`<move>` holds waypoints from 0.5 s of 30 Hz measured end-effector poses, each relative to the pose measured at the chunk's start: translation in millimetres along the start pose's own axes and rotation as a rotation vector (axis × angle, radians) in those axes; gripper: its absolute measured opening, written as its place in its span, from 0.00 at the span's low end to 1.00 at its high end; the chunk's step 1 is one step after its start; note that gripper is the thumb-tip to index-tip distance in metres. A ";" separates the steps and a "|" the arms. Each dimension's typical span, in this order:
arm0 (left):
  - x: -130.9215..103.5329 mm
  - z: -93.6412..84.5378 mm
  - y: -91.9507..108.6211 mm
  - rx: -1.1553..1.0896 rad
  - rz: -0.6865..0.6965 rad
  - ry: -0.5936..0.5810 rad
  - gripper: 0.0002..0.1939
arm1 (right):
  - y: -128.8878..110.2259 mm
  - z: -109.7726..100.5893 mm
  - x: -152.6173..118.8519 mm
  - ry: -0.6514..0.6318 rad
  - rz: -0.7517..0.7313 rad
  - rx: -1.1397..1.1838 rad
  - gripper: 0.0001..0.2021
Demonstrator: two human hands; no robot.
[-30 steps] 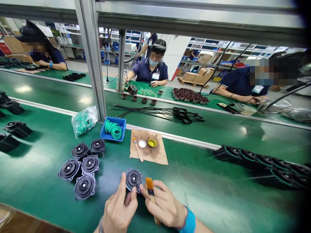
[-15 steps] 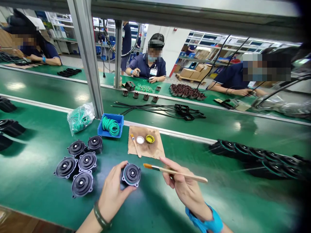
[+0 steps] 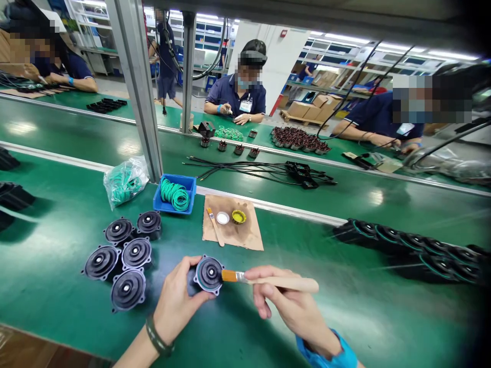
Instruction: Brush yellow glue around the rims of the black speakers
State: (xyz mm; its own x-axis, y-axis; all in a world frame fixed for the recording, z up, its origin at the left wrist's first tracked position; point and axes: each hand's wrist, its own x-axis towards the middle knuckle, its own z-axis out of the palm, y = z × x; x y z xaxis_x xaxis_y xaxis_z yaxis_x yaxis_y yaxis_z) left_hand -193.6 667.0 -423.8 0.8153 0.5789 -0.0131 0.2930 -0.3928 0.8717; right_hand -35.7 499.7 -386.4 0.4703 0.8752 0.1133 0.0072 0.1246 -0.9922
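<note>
My left hand (image 3: 177, 297) is closed around a round black motor housing (image 3: 209, 275) with a pale lugged rim and a shaft tip at its centre. In my right hand (image 3: 286, 301) is a paintbrush (image 3: 282, 282) with a wooden handle, gripped between thumb and fingers. Its orange bristles meet the right edge of the housing. Several similar housings (image 3: 128, 289) stand grouped to the left of my left hand. Beyond my hands, a cardboard piece (image 3: 251, 235) carries a second brush (image 3: 215, 227), a white cap (image 3: 222, 217) and a yellow-rimmed cap (image 3: 239, 217).
A blue bin (image 3: 174, 205) of green rings stands beside a clear bag (image 3: 126, 181) of green rings, near a metal post (image 3: 138, 97). Black housings (image 3: 406, 248) line the right side. Across the belt lie black cables (image 3: 245, 171); co-workers (image 3: 240, 97) sit opposite.
My right hand has brought the paintbrush left and turned it, so its bristles now reach the motor housing's edge. The left hand keeps its hold. The view has shifted slightly.
</note>
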 end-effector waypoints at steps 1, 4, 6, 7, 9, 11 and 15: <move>0.0 0.2 -0.4 0.002 0.007 0.001 0.27 | 1.1 0.8 0.0 0.033 0.003 0.021 0.15; -0.1 0.5 -1.2 0.002 0.024 0.008 0.27 | 2.4 6.1 -0.7 0.131 0.034 0.009 0.15; -0.2 0.7 -1.7 0.000 0.024 0.014 0.27 | 2.7 11.5 -2.0 0.171 0.041 -0.014 0.15; -0.3 0.9 -2.1 -0.001 0.022 0.016 0.27 | 3.2 14.2 -2.8 0.175 0.040 -0.019 0.15; -0.5 1.1 -2.8 0.001 0.019 0.019 0.27 | 5.1 18.9 -4.4 0.158 0.038 -0.030 0.14; -0.6 1.4 -3.5 0.005 0.021 0.019 0.27 | 8.0 21.8 -5.3 0.142 0.042 -0.045 0.15; -1.0 1.8 -3.9 -0.001 0.028 0.022 0.27 | 12.5 23.0 -4.5 0.124 0.075 -0.093 0.18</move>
State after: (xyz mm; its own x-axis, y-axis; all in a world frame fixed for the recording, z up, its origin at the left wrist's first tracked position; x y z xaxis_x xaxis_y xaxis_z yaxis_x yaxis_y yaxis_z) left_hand -194.7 666.6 -428.0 0.8121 0.5831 0.0221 0.2698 -0.4087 0.8719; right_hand -58.0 508.1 -398.1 0.5777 0.8154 0.0373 0.0466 0.0126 -0.9988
